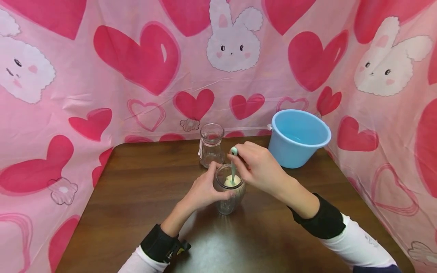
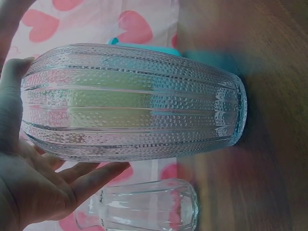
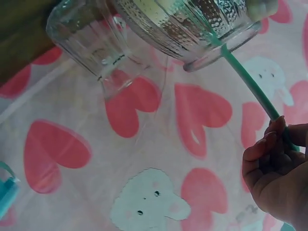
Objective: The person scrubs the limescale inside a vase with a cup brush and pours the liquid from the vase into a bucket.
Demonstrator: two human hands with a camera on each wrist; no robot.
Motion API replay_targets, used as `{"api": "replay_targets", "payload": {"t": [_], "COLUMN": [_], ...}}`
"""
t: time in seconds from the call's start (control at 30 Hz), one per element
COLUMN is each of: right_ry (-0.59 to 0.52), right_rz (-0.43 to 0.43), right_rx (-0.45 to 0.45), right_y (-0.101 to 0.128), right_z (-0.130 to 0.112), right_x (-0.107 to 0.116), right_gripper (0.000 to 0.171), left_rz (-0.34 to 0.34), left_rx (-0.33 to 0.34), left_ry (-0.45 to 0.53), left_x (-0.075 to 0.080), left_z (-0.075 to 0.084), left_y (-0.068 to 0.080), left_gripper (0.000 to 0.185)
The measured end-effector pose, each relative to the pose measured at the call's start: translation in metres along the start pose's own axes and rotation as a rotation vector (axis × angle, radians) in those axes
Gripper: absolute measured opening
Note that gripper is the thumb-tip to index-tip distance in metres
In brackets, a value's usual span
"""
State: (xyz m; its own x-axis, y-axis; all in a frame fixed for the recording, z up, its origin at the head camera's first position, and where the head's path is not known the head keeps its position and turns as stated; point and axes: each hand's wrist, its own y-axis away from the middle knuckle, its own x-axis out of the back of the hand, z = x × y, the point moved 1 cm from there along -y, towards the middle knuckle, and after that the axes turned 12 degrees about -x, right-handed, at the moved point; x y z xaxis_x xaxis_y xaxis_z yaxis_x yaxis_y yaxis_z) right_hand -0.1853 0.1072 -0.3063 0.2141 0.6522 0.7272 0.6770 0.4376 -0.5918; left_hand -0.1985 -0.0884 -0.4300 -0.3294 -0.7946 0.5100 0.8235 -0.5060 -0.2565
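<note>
A textured glass jar [image 1: 229, 195] stands upright on a dark wooden table [image 1: 136, 189], with a pale yellowish filling inside it. The person's left hand [image 1: 204, 191] wraps round the jar's side, thumb at one side and fingers curved along the other, gripping the glass. From the left wrist view, the thumb lies along the jar near its rim end and the fingers [image 2: 91, 175] spread under its belly.

A slim teal stick [image 1: 233, 167] goes down through the jar's mouth into the filling. The right hand [image 1: 257, 168] pinches the stick's top, just above the rim, fingertips [image 3: 272, 134] closed tightly on it in the right wrist view.

Just beyond the fingers of both hands stands a smaller clear glass bottle [image 1: 211, 145], upright and apart from the jar. Further out past the right hand's knuckles sits a light blue bucket [image 1: 297, 137] at the table's far edge. A pink cloth [image 1: 102, 76] printed with hearts and rabbits hangs all around
</note>
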Motion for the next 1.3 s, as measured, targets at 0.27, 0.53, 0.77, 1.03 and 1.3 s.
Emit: {"api": "replay_targets", "payload": {"t": [0.27,0.53,0.77,1.03,1.3], "right_ry": [0.026,-0.019,-0.092,-0.124,-0.176], "right_rz": [0.025,-0.058,-0.079,-0.122,-0.05], "right_rx": [-0.01,-0.138,-0.197,-0.269,-0.276], "right_y": [-0.014,-0.008,-0.014,-0.012,-0.015], "right_z": [-0.008,0.001,-0.002,0.003,0.0], "right_x": [0.012,0.004,0.017,0.006,0.018], "right_gripper": [0.018,0.021,0.022,0.025,0.017], "left_rz": [-0.01,-0.001,-0.012,-0.005,-0.003], "left_rx": [-0.009,-0.005,-0.006,-0.013,-0.003], "left_ry": [0.015,-0.004,0.021,0.017,0.001], "left_x": [-0.003,-0.003,-0.004,-0.002,0.001], "left_z": [-0.003,-0.003,-0.003,-0.002,0.001], "left_y": [0.001,0.0,0.0,-0.002,-0.003], "left_gripper": [0.073,0.073,0.075,0.075,0.076]}}
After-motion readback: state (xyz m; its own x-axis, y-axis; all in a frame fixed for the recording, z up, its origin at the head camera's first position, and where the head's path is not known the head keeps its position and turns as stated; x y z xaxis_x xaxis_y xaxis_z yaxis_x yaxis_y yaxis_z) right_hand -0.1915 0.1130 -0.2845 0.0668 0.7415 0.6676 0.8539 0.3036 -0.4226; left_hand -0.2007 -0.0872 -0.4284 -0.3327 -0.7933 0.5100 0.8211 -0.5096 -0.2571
